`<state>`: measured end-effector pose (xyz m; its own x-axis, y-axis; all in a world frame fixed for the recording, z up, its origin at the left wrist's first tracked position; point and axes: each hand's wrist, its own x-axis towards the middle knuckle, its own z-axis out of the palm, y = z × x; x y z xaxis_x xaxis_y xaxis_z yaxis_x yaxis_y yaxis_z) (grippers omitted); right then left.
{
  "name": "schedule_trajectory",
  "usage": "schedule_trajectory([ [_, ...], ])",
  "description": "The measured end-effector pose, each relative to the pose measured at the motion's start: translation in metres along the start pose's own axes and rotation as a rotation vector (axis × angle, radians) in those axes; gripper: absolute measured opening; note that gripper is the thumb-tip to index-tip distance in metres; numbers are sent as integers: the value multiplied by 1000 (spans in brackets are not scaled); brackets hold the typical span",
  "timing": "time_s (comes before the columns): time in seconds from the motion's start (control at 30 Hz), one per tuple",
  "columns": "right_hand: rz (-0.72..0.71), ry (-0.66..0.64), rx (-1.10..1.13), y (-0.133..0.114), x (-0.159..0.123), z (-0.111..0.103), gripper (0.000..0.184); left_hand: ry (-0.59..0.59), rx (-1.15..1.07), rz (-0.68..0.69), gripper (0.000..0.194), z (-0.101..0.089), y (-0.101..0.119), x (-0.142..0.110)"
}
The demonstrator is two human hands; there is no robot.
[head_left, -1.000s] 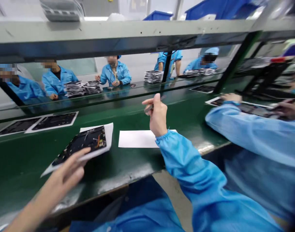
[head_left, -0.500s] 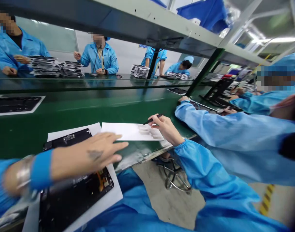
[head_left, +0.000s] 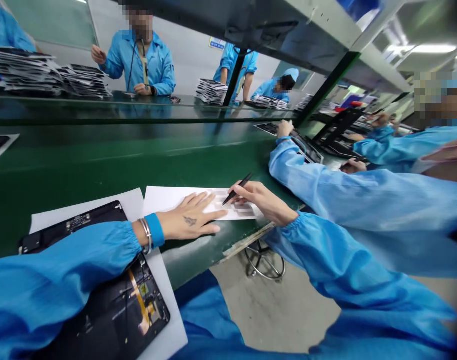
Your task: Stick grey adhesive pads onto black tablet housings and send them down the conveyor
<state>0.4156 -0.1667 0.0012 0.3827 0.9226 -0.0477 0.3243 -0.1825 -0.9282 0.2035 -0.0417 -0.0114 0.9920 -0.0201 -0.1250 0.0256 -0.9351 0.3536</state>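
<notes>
The fingers of the left hand [head_left: 189,219] lie flat and slightly apart on a white sheet of paper [head_left: 168,202], with a small tattoo on the back of the hand, and a silver bangle [head_left: 146,235] and a blue wristband [head_left: 155,230] at the wrist. The fingers of the right hand [head_left: 262,201] curl together around a black pen [head_left: 239,188], its tip angled down at rows of grey printed marks [head_left: 232,202] on the sheet. The sheet lies near the edge of a green conveyor belt [head_left: 112,160], partly overlapping a larger white backing sheet [head_left: 82,210]. On that backing sheet, beneath the left forearm in its blue sleeve [head_left: 59,270], sits a black electronic panel [head_left: 138,320] with exposed circuitry and an orange strip. To the right, a co-worker's blue sleeve [head_left: 363,200] reaches across, that hand [head_left: 284,129] resting on another black panel [head_left: 307,149]. Further along, a second co-worker's hand [head_left: 351,166] rests near the belt. Across the belt, stacks of black panels [head_left: 26,71] sit beneath a grey metal shelf [head_left: 307,30], and a person in a blue coat [head_left: 140,65] stands behind them. A round metal stool base [head_left: 264,262] stands on the floor below
</notes>
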Motion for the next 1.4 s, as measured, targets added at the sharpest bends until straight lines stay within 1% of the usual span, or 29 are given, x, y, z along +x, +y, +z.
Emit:
schedule_trajectory([
  [0.1, 26, -5, -25, -2, 0, 0, 56, 15, 12, 9, 56, 1, 3, 1],
  [0.23, 89, 5, 7, -2, -2, -4, 57, 15, 5, 5, 55, 4, 4, 2],
  [0.4, 131, -7, -19, -6, -2, -5, 59, 99, -33, 55, 52, 10, 2, 5],
  [0.47, 131, -10, -40, -7, -2, -4, 61, 95, -39, 44, 52, 10, 3, 5],
  [0.53, 112, 1, -51, -7, -2, -1, 62, 83, -44, 20, 52, 10, 4, 5],
  [0.6, 71, 39, -38, -5, -4, 2, 61, 94, -51, 13, 51, 10, 5, 5],
  [0.7, 15, 112, -5, -1, -8, 7, 58, 122, -48, 36, 51, 11, 3, 5],
  [0.77, -7, 138, -9, 0, -9, 10, 56, 118, -43, 45, 51, 11, 2, 5],
  [0.93, 12, 135, 37, -2, -8, 13, 57, 61, -7, -5, 52, 7, 5, 5],
  [1.07, 15, 140, 92, 0, -7, 13, 58, 68, 12, -5, 52, 7, 2, 7],
  [1.13, 1, 168, 128, -2, -7, 13, 58, 84, 23, 0, 52, 11, 0, 9],
  [1.23, -85, 261, 254, -14, -9, 15, 53, 74, 37, -2, 52, 14, -1, 13],
  [1.3, -152, 298, 338, -26, -13, 19, 49, 60, 35, 3, 55, 9, 1, 11],
  [1.33, -171, 299, 362, -31, -17, 21, 47, 79, 42, 6, 57, 4, 1, 7],
  [1.37, -177, 287, 367, -35, -21, 23, 46, 128, 61, -4, 59, -3, -1, 1],
  [1.4, -173, 276, 364, -37, -25, 24, 44, 203, 93, -26, 59, -13, -5, -9],
])
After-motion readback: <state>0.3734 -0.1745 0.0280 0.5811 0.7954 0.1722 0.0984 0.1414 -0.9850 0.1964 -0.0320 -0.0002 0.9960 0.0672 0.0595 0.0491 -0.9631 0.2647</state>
